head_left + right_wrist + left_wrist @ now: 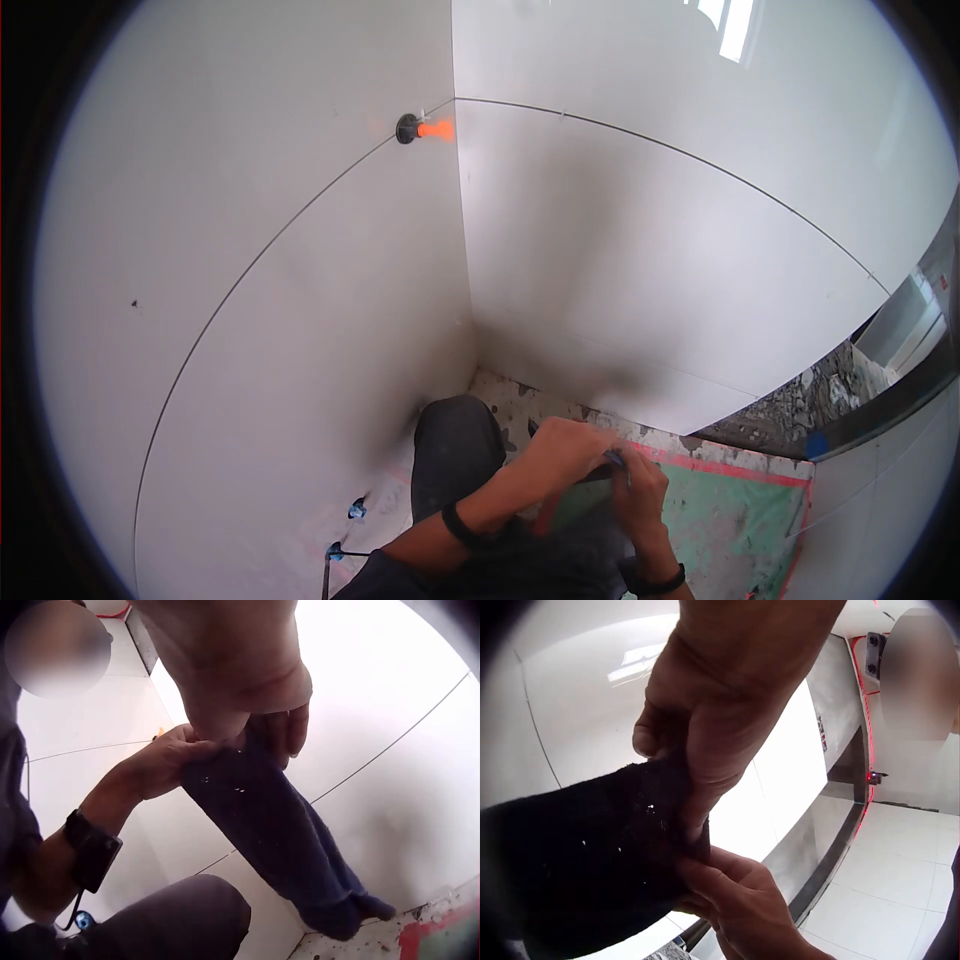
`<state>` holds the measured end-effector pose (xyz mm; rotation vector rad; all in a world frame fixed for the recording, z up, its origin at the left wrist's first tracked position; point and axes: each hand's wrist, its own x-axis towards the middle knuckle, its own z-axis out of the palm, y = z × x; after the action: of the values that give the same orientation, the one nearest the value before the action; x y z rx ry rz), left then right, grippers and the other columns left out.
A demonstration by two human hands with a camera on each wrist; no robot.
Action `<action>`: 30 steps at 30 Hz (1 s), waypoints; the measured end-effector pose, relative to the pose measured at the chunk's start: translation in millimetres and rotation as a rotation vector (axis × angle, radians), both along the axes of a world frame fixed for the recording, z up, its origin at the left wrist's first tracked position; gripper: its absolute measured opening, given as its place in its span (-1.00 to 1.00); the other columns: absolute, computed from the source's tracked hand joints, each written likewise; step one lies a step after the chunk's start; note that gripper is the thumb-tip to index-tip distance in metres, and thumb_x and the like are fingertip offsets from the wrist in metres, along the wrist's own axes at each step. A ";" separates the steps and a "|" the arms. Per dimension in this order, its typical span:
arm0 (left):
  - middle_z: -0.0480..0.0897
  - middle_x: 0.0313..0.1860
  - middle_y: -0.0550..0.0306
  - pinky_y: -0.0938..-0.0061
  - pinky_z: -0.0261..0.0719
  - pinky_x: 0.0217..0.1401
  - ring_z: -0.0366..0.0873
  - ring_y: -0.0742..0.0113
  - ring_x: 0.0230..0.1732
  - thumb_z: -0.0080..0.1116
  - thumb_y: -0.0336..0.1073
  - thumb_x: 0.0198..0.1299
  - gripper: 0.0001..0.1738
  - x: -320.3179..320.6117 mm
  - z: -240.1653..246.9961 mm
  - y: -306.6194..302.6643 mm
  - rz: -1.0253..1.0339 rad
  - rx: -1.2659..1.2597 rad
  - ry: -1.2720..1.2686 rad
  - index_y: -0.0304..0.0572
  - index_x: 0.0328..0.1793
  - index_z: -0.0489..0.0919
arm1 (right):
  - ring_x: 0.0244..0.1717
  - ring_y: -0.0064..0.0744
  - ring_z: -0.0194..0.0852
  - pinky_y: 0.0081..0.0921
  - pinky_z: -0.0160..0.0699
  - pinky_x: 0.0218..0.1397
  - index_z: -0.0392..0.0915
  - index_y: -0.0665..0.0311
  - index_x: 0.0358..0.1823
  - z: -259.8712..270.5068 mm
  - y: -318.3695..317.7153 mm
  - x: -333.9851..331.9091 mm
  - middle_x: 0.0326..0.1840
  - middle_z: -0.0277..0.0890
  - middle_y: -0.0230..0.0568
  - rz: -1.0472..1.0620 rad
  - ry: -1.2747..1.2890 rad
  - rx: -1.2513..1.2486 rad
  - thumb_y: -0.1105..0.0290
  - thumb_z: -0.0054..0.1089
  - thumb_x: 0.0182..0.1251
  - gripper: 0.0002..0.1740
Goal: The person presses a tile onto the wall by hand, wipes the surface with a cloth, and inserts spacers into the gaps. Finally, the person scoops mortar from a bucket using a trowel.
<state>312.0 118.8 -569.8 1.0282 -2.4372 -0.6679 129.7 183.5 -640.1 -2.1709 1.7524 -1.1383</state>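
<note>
Both hands hold the upper end of a dark blue fabric piece (pixel 262 817) between them, in front of the bent knee. It is fuzzy, with pale specks, and hangs down long and narrow to a rounded end with a small side lobe; its exact kind I cannot tell. My left hand (pixel 572 450) grips one side of its top edge, thumb along the fabric. Close beside it, my right hand (pixel 640 488) pinches the other side. In the left wrist view the dark fabric (pixel 592 855) spreads out away from the fingers, which partly hide its top.
White wall panels meet at a corner, with a thin dark joint running across. A black disc with an orange part (pixel 430 129) sits on the left panel. Below lie a speckled floor strip (pixel 520 400) and green sheeting (pixel 730 510) edged with red tape. A dark-trousered knee (pixel 458 440) is bent nearby.
</note>
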 end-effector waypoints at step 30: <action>0.50 0.39 0.16 0.29 0.40 0.46 0.47 0.30 0.37 -0.44 0.13 0.60 -0.37 8.9 73.2 -128.2 -0.105 0.908 1.727 -0.12 0.51 0.30 | -0.39 -0.04 0.65 -0.17 0.60 -0.29 0.48 0.18 0.21 224.1 -233.7 84.4 -0.37 0.64 -0.13 -0.008 0.428 -0.522 0.28 0.25 0.26 -0.53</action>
<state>320.9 -9.4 -496.7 0.1648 -0.6095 -1.7370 214.1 -50.2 -416.0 -2.8988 1.7564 -1.3284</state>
